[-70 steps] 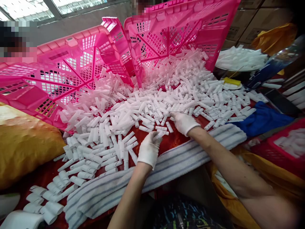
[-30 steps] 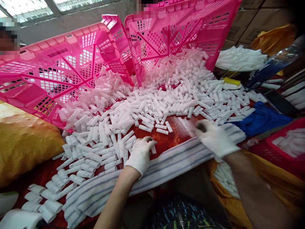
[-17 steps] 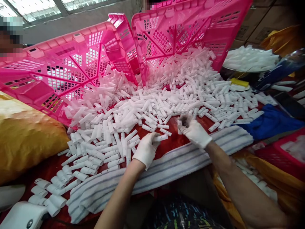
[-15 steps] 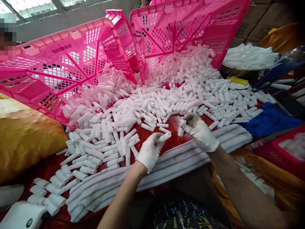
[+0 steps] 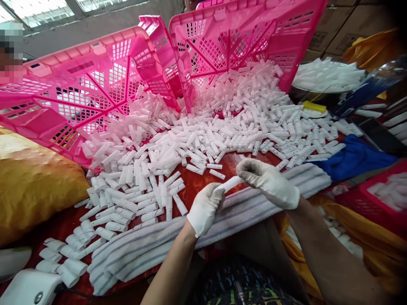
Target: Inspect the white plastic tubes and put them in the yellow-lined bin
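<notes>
Both my hands wear white gloves. My left hand [image 5: 208, 207] is closed on the lower end of a short white plastic tube [image 5: 229, 184], which slants up to the right. At the tube's upper end, the fingers of my right hand [image 5: 265, 178] are curled closed and meet it, their tips dark with dirt. Whether a second tube sits inside the right fingers is hidden. Just beyond my hands, many loose white tubes [image 5: 178, 152] lie heaped on the red tabletop [image 5: 193, 188]. Below my hands runs a rolled striped towel [image 5: 143, 250] along the table's front edge.
Two tipped pink crates [image 5: 104, 80] stand behind the heap, tubes spilling from them. A yellow sack [image 5: 38, 182] is at the left, above a white device [image 5: 32, 288]. To the right are a blue cloth [image 5: 359, 159], a heaped bowl [image 5: 327, 76] and a pink basket [image 5: 359, 199].
My hands have come together, the right moving down onto the far end of the left hand's tube. The separate tube seen in my right fingers before no longer shows.
</notes>
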Tool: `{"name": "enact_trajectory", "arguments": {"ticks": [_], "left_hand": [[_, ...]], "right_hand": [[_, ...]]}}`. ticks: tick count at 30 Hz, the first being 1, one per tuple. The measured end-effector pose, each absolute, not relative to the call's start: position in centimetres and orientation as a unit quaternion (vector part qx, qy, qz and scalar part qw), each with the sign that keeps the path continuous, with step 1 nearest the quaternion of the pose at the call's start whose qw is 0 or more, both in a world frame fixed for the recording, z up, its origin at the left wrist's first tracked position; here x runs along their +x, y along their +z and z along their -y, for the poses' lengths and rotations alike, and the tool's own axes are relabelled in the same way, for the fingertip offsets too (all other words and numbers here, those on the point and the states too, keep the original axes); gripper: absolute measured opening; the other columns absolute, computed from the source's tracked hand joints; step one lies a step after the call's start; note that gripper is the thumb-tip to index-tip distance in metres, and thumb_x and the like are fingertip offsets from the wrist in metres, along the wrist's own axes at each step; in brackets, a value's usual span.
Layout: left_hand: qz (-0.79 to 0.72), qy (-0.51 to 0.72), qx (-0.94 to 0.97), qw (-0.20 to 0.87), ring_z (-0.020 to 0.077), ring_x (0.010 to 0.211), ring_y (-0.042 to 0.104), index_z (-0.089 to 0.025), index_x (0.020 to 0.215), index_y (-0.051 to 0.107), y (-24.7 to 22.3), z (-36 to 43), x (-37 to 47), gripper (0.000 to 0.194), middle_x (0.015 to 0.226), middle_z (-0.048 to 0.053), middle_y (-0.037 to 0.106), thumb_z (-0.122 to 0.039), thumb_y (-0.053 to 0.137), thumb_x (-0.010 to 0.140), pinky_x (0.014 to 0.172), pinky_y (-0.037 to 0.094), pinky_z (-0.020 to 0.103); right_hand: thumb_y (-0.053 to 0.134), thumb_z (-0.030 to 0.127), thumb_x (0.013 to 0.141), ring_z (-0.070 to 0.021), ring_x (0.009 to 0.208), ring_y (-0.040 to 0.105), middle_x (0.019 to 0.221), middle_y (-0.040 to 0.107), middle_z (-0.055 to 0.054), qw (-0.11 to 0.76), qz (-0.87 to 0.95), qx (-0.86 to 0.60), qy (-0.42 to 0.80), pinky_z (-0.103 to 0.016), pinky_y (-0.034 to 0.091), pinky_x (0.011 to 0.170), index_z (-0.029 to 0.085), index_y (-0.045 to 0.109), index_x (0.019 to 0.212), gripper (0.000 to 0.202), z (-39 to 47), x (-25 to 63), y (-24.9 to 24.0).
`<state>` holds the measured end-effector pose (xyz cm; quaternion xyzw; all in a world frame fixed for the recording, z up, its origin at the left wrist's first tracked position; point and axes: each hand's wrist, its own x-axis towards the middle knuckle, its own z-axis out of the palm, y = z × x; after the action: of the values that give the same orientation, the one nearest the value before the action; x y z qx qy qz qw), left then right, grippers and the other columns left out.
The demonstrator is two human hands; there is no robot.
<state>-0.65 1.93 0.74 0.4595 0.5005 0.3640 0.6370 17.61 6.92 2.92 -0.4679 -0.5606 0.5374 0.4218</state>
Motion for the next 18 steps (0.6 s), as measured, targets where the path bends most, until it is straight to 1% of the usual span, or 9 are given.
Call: {"name": "enact_trajectory", "arguments": {"ticks": [1, 3, 5, 7, 9, 13, 14, 16, 18], "left_hand": [[-0.507, 0.355, 0.464, 0.634, 0.0076, 0.051, 0.03, -0.017, 0.087, 0.054, 1.0, -1.8, -0.5, 0.04, 0.059, -0.006, 0.038, -0.057, 0.047, 0.088, 0.048, 0.027, 0.021], [-0.548, 0.345, 0.502, 0.573, 0.0084, 0.054, 0.033, -0.018, 0.082, 0.054, 1.5, -1.7, -0.4, 0.041, 0.06, -0.005, 0.04, -0.058, 0.048, 0.087, 0.051, 0.028, 0.022], [-0.576, 0.333, 0.547, 0.509, 0.0096, 0.059, 0.037, -0.018, 0.079, 0.054, 2.0, -1.9, -0.6, 0.039, 0.064, -0.004, 0.044, -0.056, 0.051, 0.086, 0.055, 0.03, 0.022], [-0.575, 0.319, 0.566, 0.498, 0.0101, 0.061, 0.038, -0.018, 0.078, 0.054, 2.4, -2.1, -0.7, 0.039, 0.066, -0.004, 0.044, -0.056, 0.051, 0.086, 0.056, 0.03, 0.023], [-0.564, 0.311, 0.559, 0.523, 0.0097, 0.061, 0.036, -0.018, 0.077, 0.054, 2.4, -2.2, -0.3, 0.041, 0.066, -0.004, 0.043, -0.057, 0.05, 0.086, 0.056, 0.03, 0.023], [-0.538, 0.325, 0.496, 0.599, 0.0082, 0.057, 0.032, -0.017, 0.076, 0.052, 1.5, -2.1, 0.9, 0.044, 0.063, -0.005, 0.038, -0.06, 0.05, 0.085, 0.053, 0.028, 0.022], [-0.528, 0.333, 0.475, 0.62, 0.0078, 0.055, 0.031, -0.018, 0.078, 0.052, 1.2, -2.0, 1.2, 0.044, 0.061, -0.006, 0.037, -0.061, 0.051, 0.084, 0.051, 0.027, 0.022], [-0.51, 0.347, 0.444, 0.65, 0.0071, 0.051, 0.029, -0.018, 0.083, 0.053, 0.7, -1.9, 1.3, 0.043, 0.059, -0.007, 0.035, -0.061, 0.051, 0.084, 0.048, 0.024, 0.021], [-0.507, 0.359, 0.431, 0.654, 0.0065, 0.049, 0.028, -0.017, 0.083, 0.053, 0.4, -1.9, 1.2, 0.045, 0.058, -0.007, 0.035, -0.062, 0.053, 0.082, 0.046, 0.022, 0.021]], "right_hand": [[0.068, 0.046, 0.077, -0.0129, 0.065, 0.052, 0.072, 0.057, 0.001, 0.419, 0.575, -0.47, 0.523, -0.026, 0.045, 0.062, 0.021, 0.06, 0.078, 0.026, -7.0, 17.6, 3.0], [0.064, 0.043, 0.08, -0.0132, 0.066, 0.05, 0.072, 0.055, 0.002, 0.395, 0.622, -0.474, 0.482, -0.027, 0.045, 0.064, 0.022, 0.058, 0.077, 0.022, -7.2, 17.6, 3.2], [0.063, 0.04, 0.08, -0.0136, 0.065, 0.048, 0.069, 0.053, 0.002, 0.34, 0.673, -0.472, 0.457, -0.027, 0.044, 0.064, 0.022, 0.057, 0.075, 0.02, -7.5, 17.5, 3.5], [0.063, 0.04, 0.08, -0.0135, 0.065, 0.047, 0.069, 0.052, 0.002, 0.32, 0.686, -0.461, 0.463, -0.026, 0.043, 0.063, 0.022, 0.057, 0.075, 0.02, -7.6, 17.3, 3.8], [0.063, 0.045, 0.081, -0.014, 0.069, 0.05, 0.074, 0.055, 0.001, 0.352, 0.657, -0.45, 0.492, -0.027, 0.045, 0.067, 0.022, 0.058, 0.081, 0.023, -7.6, 16.6, 3.9], [0.06, 0.058, 0.08, -0.0154, 0.078, 0.056, 0.082, 0.059, -0.001, 0.459, 0.525, -0.452, 0.556, -0.03, 0.049, 0.077, 0.022, 0.057, 0.087, 0.037, -7.0, 15.2, 2.8], [0.061, 0.059, 0.079, -0.0151, 0.078, 0.057, 0.082, 0.059, -0.001, 0.49, 0.492, -0.453, 0.56, -0.03, 0.049, 0.077, 0.023, 0.057, 0.087, 0.037, -6.8, 15.0, 2.4], [0.065, 0.056, 0.077, -0.0132, 0.07, 0.055, 0.079, 0.058, 0.001, 0.537, 0.442, -0.462, 0.551, -0.028, 0.05, 0.07, 0.024, 0.056, 0.086, 0.034, -6.4, 15.2, 1.4], [0.071, 0.05, 0.075, -0.0114, 0.063, 0.052, 0.074, 0.057, 0.002, 0.543, 0.433, -0.472, 0.542, -0.025, 0.048, 0.062, 0.024, 0.057, 0.085, 0.031, -6.1, 15.7, 0.7]]}}
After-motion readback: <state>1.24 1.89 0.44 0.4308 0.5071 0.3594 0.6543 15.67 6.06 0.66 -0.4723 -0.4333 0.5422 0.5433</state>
